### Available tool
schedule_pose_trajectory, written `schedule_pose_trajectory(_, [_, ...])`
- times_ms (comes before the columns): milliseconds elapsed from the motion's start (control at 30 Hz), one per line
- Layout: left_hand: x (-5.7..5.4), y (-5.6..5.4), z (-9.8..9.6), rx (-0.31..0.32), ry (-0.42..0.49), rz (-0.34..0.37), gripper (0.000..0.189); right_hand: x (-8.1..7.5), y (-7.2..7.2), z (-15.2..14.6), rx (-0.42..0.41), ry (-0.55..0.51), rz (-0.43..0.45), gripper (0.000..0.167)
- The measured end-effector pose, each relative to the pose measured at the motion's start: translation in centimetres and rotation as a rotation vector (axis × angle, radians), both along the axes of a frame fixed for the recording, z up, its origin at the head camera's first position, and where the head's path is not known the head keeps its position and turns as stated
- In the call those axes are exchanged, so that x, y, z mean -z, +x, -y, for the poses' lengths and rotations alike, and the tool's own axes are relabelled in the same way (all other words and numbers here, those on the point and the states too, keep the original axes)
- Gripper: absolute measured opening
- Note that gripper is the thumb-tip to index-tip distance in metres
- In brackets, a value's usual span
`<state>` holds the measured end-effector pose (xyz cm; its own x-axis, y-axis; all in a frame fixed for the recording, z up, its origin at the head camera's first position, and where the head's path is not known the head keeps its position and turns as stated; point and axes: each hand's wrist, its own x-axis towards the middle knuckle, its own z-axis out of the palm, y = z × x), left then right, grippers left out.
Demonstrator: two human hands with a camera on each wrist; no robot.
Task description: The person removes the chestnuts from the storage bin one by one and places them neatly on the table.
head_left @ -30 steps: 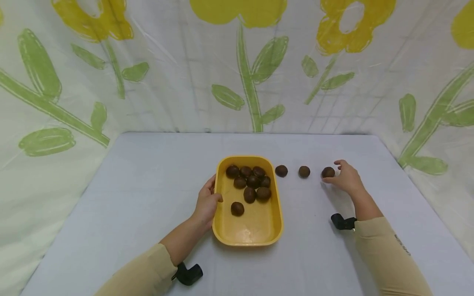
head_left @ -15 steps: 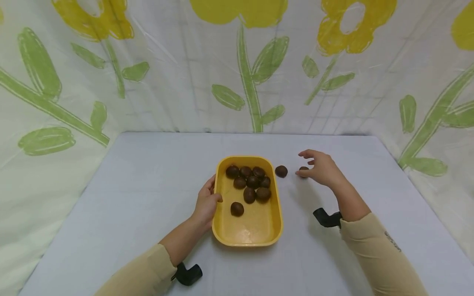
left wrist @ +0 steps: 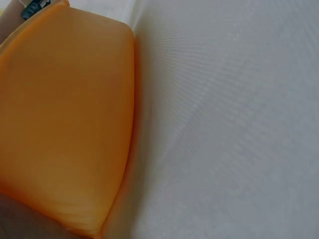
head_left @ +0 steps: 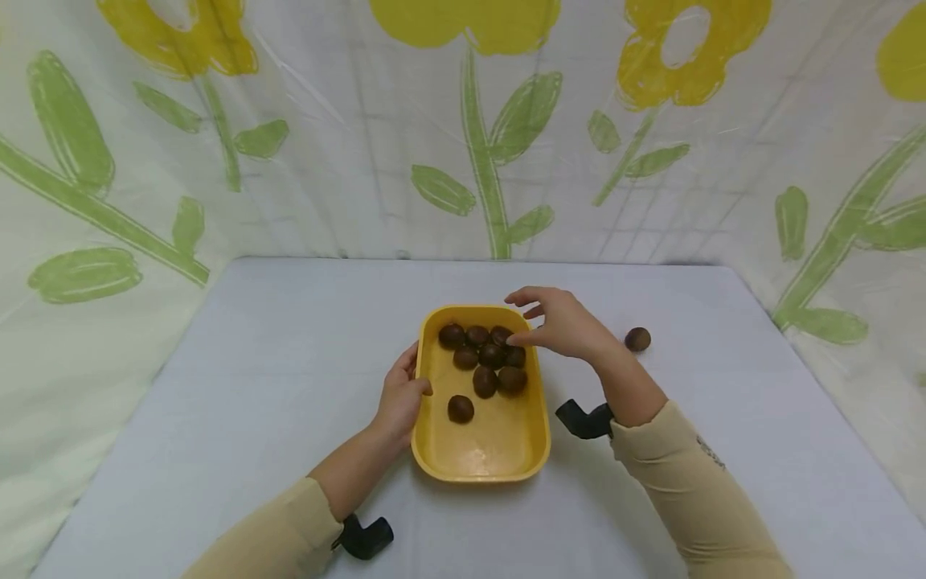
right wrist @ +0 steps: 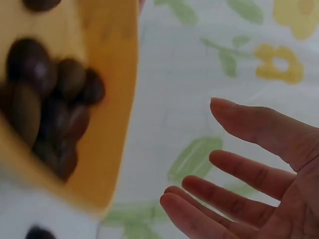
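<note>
My left hand (head_left: pixel 401 402) grips the left wall of a yellow tray (head_left: pixel 477 470), thumb over the rim. Its outer wall (left wrist: pixel 75 114) fills the left side of the left wrist view. Several brown chestnuts (head_left: pixel 485 381) lie in the tray, mostly toward the far end. My right hand (head_left: pixel 564 326) is over the tray's far right corner in the head view. In the right wrist view, the fingers (right wrist: pixel 249 169) are spread from the thumb with nothing between them. One chestnut (head_left: pixel 637 339) rests on the table, right of my right wrist.
A white cloth covers the table (head_left: pixel 289 346). Behind it hangs a white curtain (head_left: pixel 325 161) with painted flowers. Black wrist cameras (head_left: pixel 584 420) stick out from both sleeves. Low in the right wrist view, a dark round thing (right wrist: pixel 40 232) shows just outside the tray.
My right hand has moved left, from the rightmost chestnut past the middle one to the tray's corner. The rightmost chestnut stayed on the table; the other two are now covered. My left hand kept still.
</note>
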<state>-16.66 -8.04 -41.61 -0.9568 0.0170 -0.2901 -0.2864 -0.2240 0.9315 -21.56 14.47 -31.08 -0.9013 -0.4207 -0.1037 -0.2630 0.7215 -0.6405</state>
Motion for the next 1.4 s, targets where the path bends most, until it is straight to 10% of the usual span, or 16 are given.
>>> schedule_pose_trajectory(600, [0.0,0.1,0.2,0.025,0.014,-0.020,0.075,3.6,1.0,7.6,-0.155,0.088,0.078,0.052])
schedule_pose_trajectory(1400, [0.1,0.2,0.1,0.009,0.004,-0.042,0.077,7.1,1.1,9.7,-0.282,0.287,0.109,0.039])
